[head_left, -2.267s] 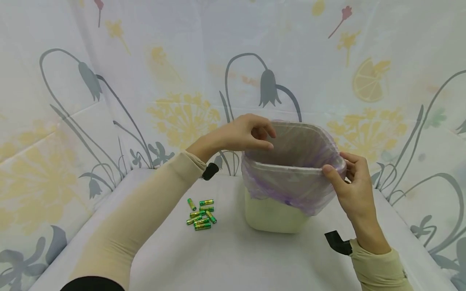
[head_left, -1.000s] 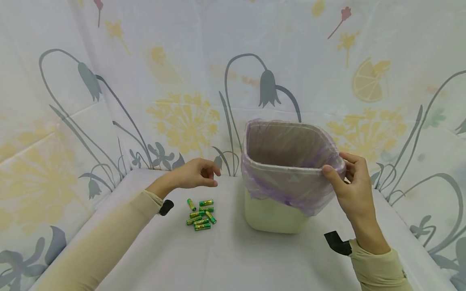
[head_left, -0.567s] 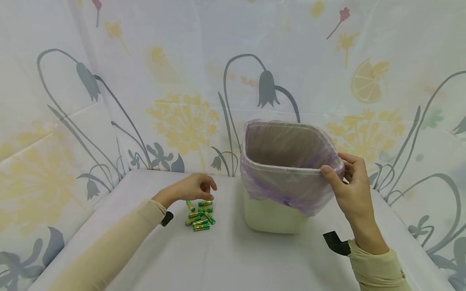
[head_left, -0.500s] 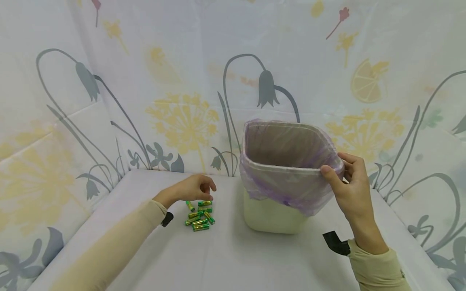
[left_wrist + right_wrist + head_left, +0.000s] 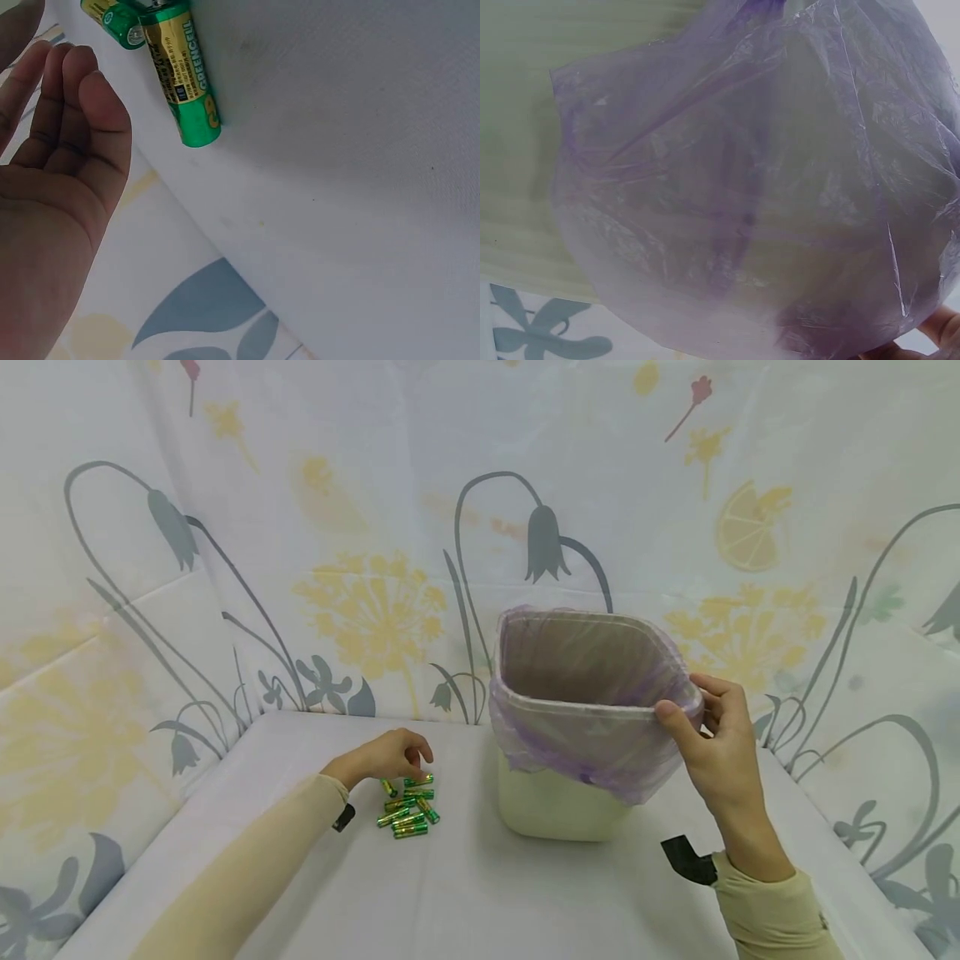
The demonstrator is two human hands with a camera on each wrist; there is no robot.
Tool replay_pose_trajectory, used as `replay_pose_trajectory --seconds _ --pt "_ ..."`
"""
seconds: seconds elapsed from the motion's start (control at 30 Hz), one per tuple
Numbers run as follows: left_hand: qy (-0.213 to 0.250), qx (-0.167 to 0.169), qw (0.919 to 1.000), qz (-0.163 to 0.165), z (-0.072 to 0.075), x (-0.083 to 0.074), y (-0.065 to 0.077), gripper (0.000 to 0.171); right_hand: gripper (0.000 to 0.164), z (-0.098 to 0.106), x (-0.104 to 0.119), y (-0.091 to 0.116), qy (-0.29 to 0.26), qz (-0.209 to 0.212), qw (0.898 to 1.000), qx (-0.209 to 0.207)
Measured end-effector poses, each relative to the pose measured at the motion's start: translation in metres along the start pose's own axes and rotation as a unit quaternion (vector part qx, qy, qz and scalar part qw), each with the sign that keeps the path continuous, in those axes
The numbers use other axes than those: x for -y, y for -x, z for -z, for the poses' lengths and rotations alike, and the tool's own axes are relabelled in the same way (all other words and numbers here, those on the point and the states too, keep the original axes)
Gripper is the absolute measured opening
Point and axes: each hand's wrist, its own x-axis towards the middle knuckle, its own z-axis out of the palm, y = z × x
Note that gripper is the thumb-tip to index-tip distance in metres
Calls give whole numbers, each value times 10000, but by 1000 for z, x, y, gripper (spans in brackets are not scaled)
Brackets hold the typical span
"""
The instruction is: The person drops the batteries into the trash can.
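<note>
Several green-and-gold batteries [image 5: 410, 831] lie in a loose cluster on the white table. My left hand [image 5: 386, 755] is low over the far side of that cluster, fingers bent and fingertips right at the farthest battery [image 5: 422, 780]. The left wrist view shows its fingers loosely curved beside one large battery [image 5: 184, 79], nothing gripped in the visible part. Right of the batteries stands a pale green trash bin [image 5: 558, 810], lined with a translucent purple trash bag [image 5: 592, 743] folded over its rim. My right hand [image 5: 723, 760] grips the bag-covered rim at the right corner, thumb on the near side.
The white tabletop [image 5: 450, 893] runs back to a floral-printed curtain [image 5: 390, 485] on the back and both sides. A black wrist strap piece [image 5: 687, 860] sticks out near the right sleeve. The bag's loose edge hangs over the bin's front.
My left hand has moved from over the bin's left rim leftward and down to the batteries. My right hand keeps its grip on the rim. The head view has shifted slightly.
</note>
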Motion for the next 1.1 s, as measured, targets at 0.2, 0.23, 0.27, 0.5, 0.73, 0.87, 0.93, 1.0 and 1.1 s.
replay_pose_trajectory --seconds 0.2,0.23,0.27,0.5,0.73,0.87,0.93,1.0,1.1 --pt "-82 -85 9999 88 -4 9 -5 21 54 0 -1 0 -72 15 10000 5" --pt "-107 -96 9998 100 -5 11 -6 21 54 0 0 0 -40 -2 10000 2" --pt "-141 -105 9998 109 -6 12 -6 21 53 -1 0 0 -18 -19 10000 4" --pt "-251 -148 9995 95 -11 15 -9 20 53 0 0 0 45 -2 10000 2" --pt "-440 -51 9989 162 -14 17 -11 16 54 0 0 1 78 -26 10000 29" --pt "-552 -70 9983 172 -15 16 -12 15 54 0 0 1 67 -24 10000 9" --pt "-554 -83 9983 173 -15 15 -12 15 53 0 0 0 54 -20 10000 0" --pt "-537 -87 9984 183 -16 14 -12 15 54 0 -1 0 25 -7 10000 -1" --pt "-517 -95 9984 207 -16 14 -12 16 54 0 0 0 41 -5 10000 -11"
